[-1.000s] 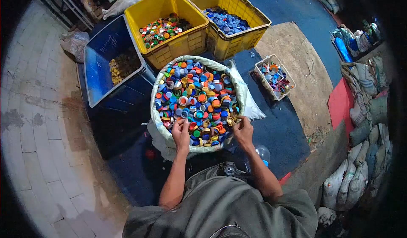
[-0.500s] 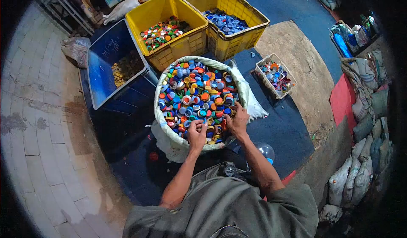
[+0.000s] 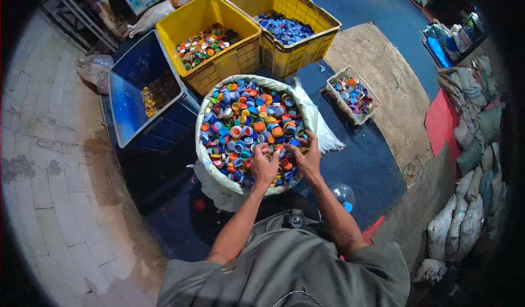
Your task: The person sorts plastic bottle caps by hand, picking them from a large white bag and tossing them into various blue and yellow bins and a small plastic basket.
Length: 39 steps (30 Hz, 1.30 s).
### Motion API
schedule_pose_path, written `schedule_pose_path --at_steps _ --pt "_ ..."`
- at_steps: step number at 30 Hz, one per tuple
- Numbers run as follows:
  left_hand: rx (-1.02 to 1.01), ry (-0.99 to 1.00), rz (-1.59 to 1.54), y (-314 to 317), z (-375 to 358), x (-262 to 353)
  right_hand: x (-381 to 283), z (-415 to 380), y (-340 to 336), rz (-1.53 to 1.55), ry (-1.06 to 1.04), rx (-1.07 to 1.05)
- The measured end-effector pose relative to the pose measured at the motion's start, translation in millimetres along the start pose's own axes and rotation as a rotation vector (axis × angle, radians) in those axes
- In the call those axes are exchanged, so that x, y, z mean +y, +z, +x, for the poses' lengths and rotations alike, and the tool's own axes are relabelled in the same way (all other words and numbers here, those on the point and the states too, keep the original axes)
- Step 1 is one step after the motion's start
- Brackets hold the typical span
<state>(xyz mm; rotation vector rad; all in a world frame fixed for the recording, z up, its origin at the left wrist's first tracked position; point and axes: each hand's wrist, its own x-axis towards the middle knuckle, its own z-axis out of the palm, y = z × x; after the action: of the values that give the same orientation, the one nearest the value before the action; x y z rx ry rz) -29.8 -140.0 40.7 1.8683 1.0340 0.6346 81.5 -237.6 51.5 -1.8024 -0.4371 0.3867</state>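
Note:
A big pale sack (image 3: 201, 152), its rim rolled outward, is heaped with plastic bottle caps (image 3: 247, 120) in many colours. My left hand (image 3: 264, 166) is over the near part of the heap, fingers curled together; whatever they hold is too small to make out. Just right of it, my right hand (image 3: 308, 158) reaches over the sack's right side with fingers bent and apart. A blue cap (image 3: 294, 142) shows beside its thumb and index finger, apparently lying on the pile.
Beyond the sack stand a blue bin (image 3: 123, 110) with yellowish caps, a yellow bin (image 3: 224, 66) with mixed caps and another yellow bin (image 3: 298, 55) with blue caps. A small white basket (image 3: 358, 118) sits to the right. A clear bottle (image 3: 342, 193) lies near my right forearm. Filled sacks (image 3: 440, 227) line the right.
My left hand has moved up and right over the caps, closer to my right hand. My right hand has shifted slightly down, its fingers bent over the heap. The view has moved a little.

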Motion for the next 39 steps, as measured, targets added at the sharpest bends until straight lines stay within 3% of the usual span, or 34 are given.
schedule_pose_path --at_steps 2,6,8,13,22,25,28,32,33,36,39 --pt "0.05 0.087 0.098 9.3 5.9 5.4 -2.1 -5.1 -7.1 0.228 0.13 -0.026" --pt "-0.046 0.031 0.303 13.9 17.3 25.7 10.8 -13.9 -28.1 0.735 0.354 -0.123" --pt "0.002 0.075 0.377 24.5 19.7 18.9 1.2 -19.0 -38.7 0.994 0.502 -0.159" --pt "0.01 0.108 0.499 32.3 26.3 18.2 13.4 -25.6 -45.3 1.196 0.58 -0.196" --pt "0.036 0.019 0.458 39.4 36.5 19.9 -1.4 -29.0 -47.1 1.136 0.658 -0.09" --pt "0.033 0.064 0.239 23.4 34.6 21.0 5.6 -25.4 -43.1 1.075 0.643 -0.093" --pt "-0.021 -0.131 -0.249 -0.1 32.6 10.6 9.7 -18.2 -35.0 0.874 0.541 -0.201" --pt "-0.141 -0.53 -1.204 -46.7 25.3 -7.3 19.2 -9.5 -18.5 0.586 0.518 -0.282" --pt "-0.155 -0.52 -1.29 -58.7 21.9 -9.5 16.1 -5.2 -13.6 0.477 0.528 -0.293" --pt "-0.111 -0.569 -1.519 -77.4 11.8 -31.1 3.6 2.1 7.2 0.122 0.096 -0.291" --pt "-0.028 -0.647 -1.487 -88.9 2.1 -32.3 9.2 18.9 26.1 -0.129 -0.228 -0.342"
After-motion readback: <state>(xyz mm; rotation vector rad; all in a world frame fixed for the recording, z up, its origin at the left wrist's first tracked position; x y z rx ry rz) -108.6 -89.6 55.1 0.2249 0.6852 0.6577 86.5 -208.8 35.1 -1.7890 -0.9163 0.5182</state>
